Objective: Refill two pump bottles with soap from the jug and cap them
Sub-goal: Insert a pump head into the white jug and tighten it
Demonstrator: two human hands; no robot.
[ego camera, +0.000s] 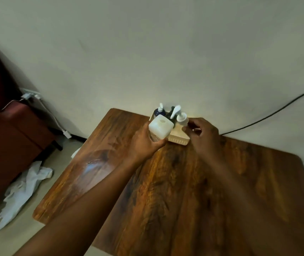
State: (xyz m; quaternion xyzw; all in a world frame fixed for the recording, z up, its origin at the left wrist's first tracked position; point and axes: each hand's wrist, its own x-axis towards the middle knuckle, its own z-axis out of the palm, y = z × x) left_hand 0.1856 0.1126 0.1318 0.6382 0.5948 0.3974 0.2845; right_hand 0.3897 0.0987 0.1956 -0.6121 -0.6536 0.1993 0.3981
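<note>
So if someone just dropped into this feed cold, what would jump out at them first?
The two hands meeting at the far edge of the wooden table: the left hand grips a squarish white jug, and the right hand pinches at a white pump bottle beside it. Both sit over a pale tray holding more pump bottles, one dark blue. On the floor to the left lies a crumpled white plastic bag.

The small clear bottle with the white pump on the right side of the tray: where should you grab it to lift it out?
Hold the small clear bottle with the white pump around its body just below the collar, coming from the right. That side is bare, and the right hand is already there. The square white container in the left hand blocks the other side, and the pump spout would probably be a wobbly grip.
</note>
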